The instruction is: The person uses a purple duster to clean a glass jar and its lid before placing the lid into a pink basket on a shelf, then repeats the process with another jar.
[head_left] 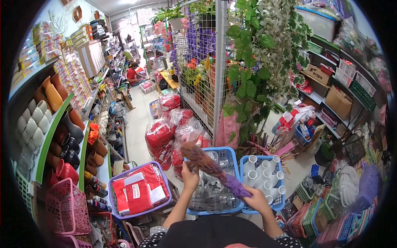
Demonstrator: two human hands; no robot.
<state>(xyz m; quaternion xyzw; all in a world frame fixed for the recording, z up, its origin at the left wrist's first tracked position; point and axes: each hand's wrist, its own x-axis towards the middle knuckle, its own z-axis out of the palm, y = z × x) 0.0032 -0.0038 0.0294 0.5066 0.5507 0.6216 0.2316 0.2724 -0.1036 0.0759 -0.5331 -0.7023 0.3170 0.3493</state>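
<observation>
A long fuzzy duster (pixel 209 163), brown at the far end and purple at the near end, slants across the blue basket of glass jars and is slightly blurred. My right hand (pixel 257 201) is closed round its purple end. Below the brown end is my left hand (pixel 190 177), with fingers curled at the left side of the blue basket (pixel 236 165); I cannot tell what they grip. Clear glass jars (pixel 215 196) fill that basket. Beside it, a second blue basket (pixel 282 202) holds white cylindrical vases (pixel 264 173).
A purple-rimmed basket (pixel 170 194) of red and white packets lies to the left. Plastic-wrapped red bundles (pixel 160 134) sit along the aisle, where a person in red (pixel 133 75) is low down. Vase shelves (pixel 51 132) line the left; a wire rack (pixel 202 66) with artificial plants stands ahead.
</observation>
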